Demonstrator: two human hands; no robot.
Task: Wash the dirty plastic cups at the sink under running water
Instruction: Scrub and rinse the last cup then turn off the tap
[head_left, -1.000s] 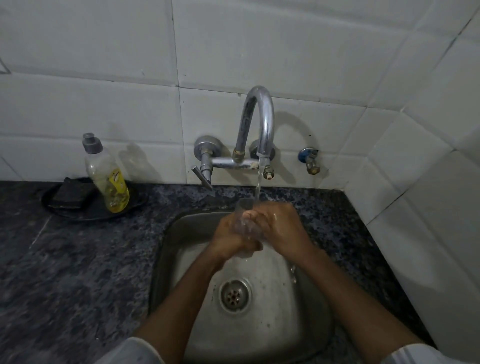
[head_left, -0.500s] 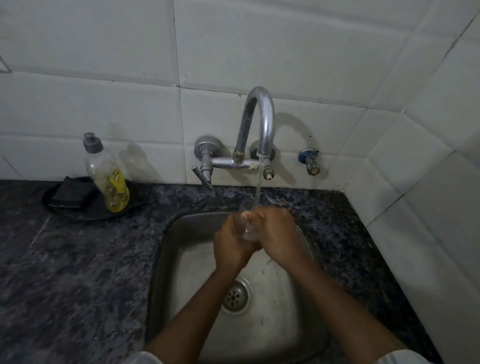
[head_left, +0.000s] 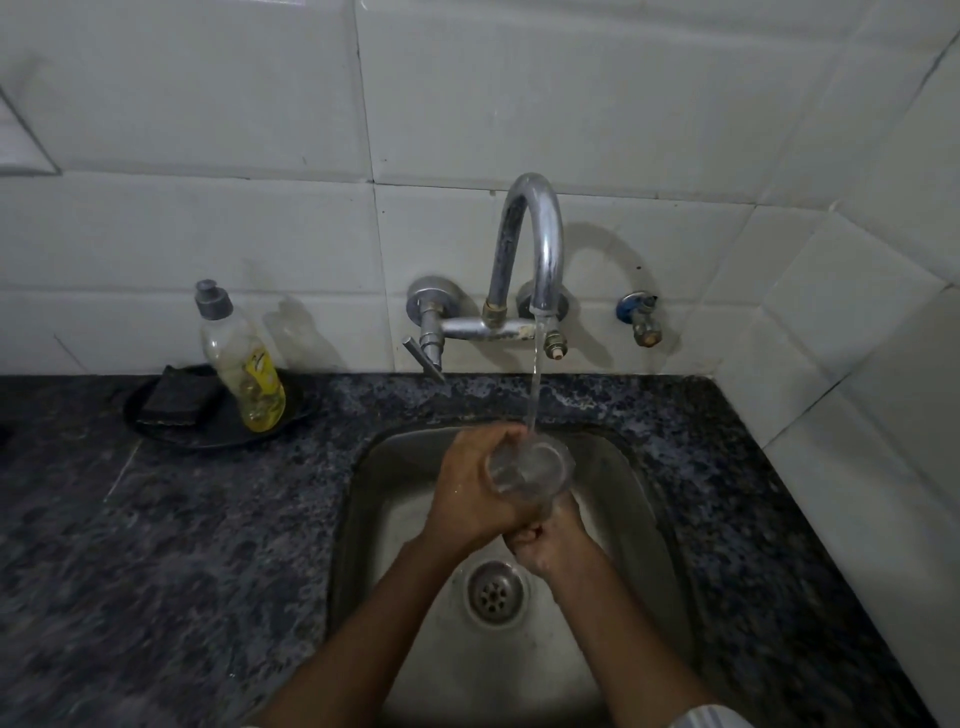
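A clear plastic cup (head_left: 530, 469) is held upright over the steel sink (head_left: 400, 493), its mouth open to the camera. Water (head_left: 535, 384) runs from the chrome tap (head_left: 535, 249) down onto the cup's far rim. My left hand (head_left: 475, 488) grips the cup's left side, fingers curled round it. My right hand (head_left: 550, 540) sits lower, curled round the cup's base from below. Both hands are wet.
A dish soap bottle (head_left: 244, 364) and a dark sponge (head_left: 174, 397) stand on a black dish (head_left: 208, 431) at the back left of the dark granite counter (head_left: 156, 571). The drain (head_left: 496, 590) lies under my wrists. A small valve (head_left: 641, 325) sticks out of the tiled wall.
My right hand has dropped from over the cup to beneath its base. The cup's open mouth now shows under the stream. My left hand has kept its grip on the cup's side.
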